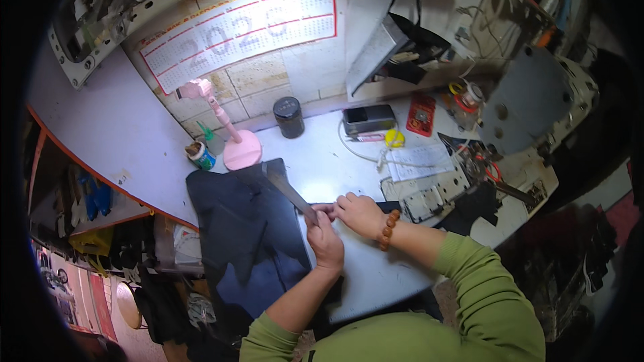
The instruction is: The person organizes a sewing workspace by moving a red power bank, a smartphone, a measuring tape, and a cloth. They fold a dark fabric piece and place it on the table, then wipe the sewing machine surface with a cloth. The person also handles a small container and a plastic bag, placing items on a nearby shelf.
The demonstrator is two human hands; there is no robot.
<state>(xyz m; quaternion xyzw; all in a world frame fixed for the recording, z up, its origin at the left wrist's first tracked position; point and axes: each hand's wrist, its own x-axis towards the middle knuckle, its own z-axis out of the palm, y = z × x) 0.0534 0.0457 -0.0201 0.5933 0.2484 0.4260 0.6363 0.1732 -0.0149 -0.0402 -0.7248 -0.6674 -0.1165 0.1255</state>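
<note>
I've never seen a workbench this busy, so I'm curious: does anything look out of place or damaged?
Nothing clearly spilled or broken. The worktop looks messiest at right: tools lie jumbled beside a rumpled black piece of material. The wall calendar slants, but this wide view bends edges, so I can't tell whether it hangs askew.

A: Any print seen?
B: Large grey year figures are printed across the wall calendar (pixel 245 33); small date grids are set around them; marks on the white sheet (pixel 422 163) can't be read.
</note>
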